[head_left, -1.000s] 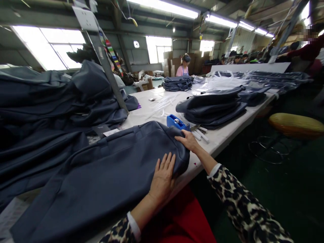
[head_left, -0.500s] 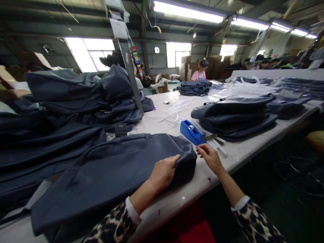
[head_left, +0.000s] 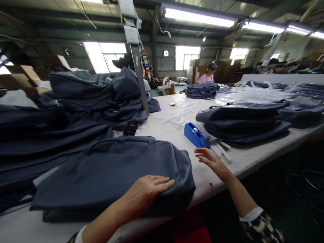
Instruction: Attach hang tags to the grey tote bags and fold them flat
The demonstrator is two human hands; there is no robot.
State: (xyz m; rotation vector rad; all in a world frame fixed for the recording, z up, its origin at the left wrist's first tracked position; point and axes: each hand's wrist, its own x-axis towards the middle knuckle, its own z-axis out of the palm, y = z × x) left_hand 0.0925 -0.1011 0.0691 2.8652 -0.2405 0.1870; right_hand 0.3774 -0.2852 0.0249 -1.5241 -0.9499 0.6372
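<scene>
A dark blue-grey bag (head_left: 113,168) lies on its side along the near edge of the white table. My left hand (head_left: 152,189) rests flat on the bag's near side, close to its right end, with the fingers stretched out. To the right of the bag, my right hand (head_left: 209,160) hovers over the tabletop, its fingers apart and holding nothing. Just beyond its fingertips stands a blue tape dispenser (head_left: 193,134) with a roll in it. White tubes (head_left: 221,152) lie beside the dispenser. A black tag (head_left: 130,128) sits behind the bag.
Dark bags (head_left: 88,98) are heaped at the left, against a metal post (head_left: 143,84). A stack of folded bags (head_left: 240,123) stands at the right. White strips (head_left: 182,111) lie mid-table. Another person (head_left: 206,77) is behind a farther stack.
My left hand has slid left and nearer along the bag, its fingers straightening. The bag's right end has shifted. My right hand's fingers have spread. The view has turned a little left.
</scene>
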